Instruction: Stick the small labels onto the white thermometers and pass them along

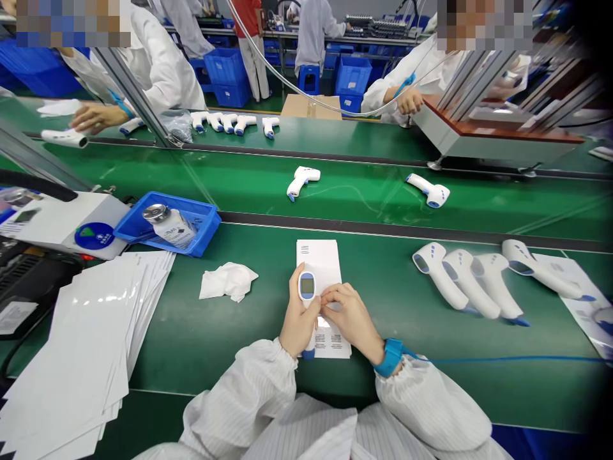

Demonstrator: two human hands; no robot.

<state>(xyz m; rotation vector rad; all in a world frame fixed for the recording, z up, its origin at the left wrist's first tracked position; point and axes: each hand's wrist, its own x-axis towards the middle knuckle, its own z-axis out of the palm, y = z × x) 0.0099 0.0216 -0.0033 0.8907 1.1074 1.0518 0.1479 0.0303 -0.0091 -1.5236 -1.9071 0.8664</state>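
My left hand (294, 322) is wrapped round a white and blue infrared thermometer (307, 276), its small grey screen facing up. The thermometer's blue-tipped handle points down towards me. Close against its right side is my right hand (352, 319), with thumb and fingers pinched together. Whatever those fingertips hold, if anything, is hidden. A blue strap (391, 356) circles my right wrist. Beneath both hands lies a white printed sheet or stack of sheets (318, 255) on the green bench. Several more thermometers (462, 281) rest in a row to the right.
At left are a fanned pile of white sheets (90, 332), a crumpled tissue (228, 281) and a blue tray (205, 223) holding a metal-capped bottle (172, 225). Two thermometers (303, 182) lie on the green belt (249, 182). A blue cord (502, 360) crosses the right side. Co-workers sit opposite.
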